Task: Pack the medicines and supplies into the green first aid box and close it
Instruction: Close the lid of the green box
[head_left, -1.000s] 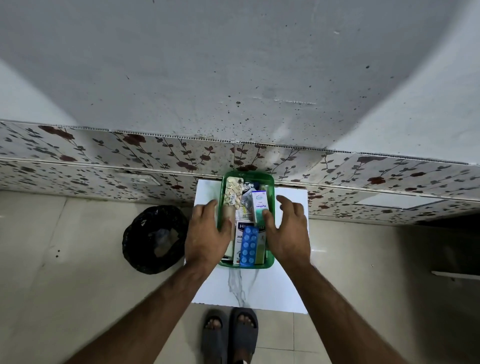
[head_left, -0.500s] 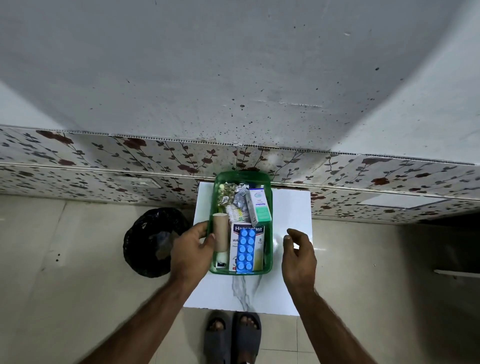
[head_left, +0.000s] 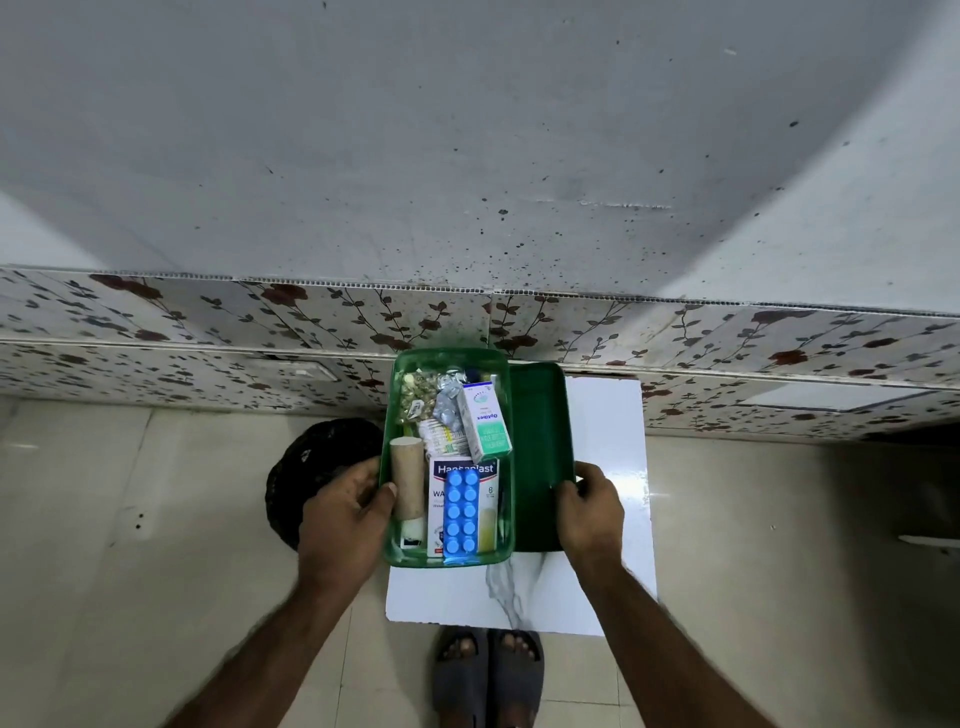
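Two hands work the green first aid box (head_left: 399, 540): left hand (head_left: 347, 512) grips its left wall, right hand (head_left: 589, 512) pinches the light, stiff lid (head_left: 540, 462) just right of it, best held by its edge

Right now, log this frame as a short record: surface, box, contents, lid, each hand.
surface: white board on the floor
box: green box, open, packed
contents: blue pill strip atop plaster pack, cardboard tube, small carton
lid: green lid, off, beside box on the right
left hand: grips box's left wall
right hand: holds lid's edge
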